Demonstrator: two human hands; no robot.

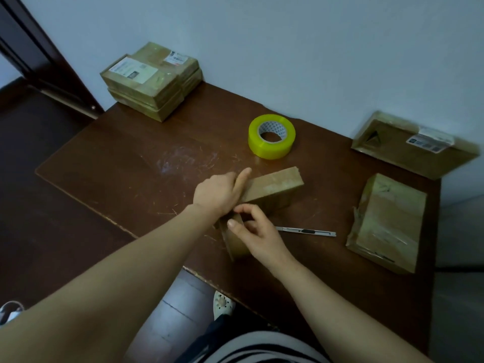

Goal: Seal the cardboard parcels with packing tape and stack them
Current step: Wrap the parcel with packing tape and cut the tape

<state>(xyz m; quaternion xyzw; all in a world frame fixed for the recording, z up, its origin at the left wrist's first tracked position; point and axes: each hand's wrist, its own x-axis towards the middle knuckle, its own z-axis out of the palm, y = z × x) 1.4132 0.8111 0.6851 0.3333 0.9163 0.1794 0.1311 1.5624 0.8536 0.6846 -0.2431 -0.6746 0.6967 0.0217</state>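
Observation:
A flat cardboard parcel (272,186) stands on edge in the middle of the brown table (131,163). My left hand (220,192) lies against its left side, index finger stretched along the top edge. My right hand (254,231) pinches the parcel's near end between thumb and fingertips, hiding that corner. A roll of yellow-tinted packing tape (271,136) lies flat behind the parcel, apart from both hands. A stack of taped parcels (153,79) sits at the table's far left corner.
A slim utility knife (306,231) lies just right of my right hand. Two more taped parcels rest at the right: one (387,224) near the edge, one (413,145) against the wall. A dark door frame (39,53) stands at left.

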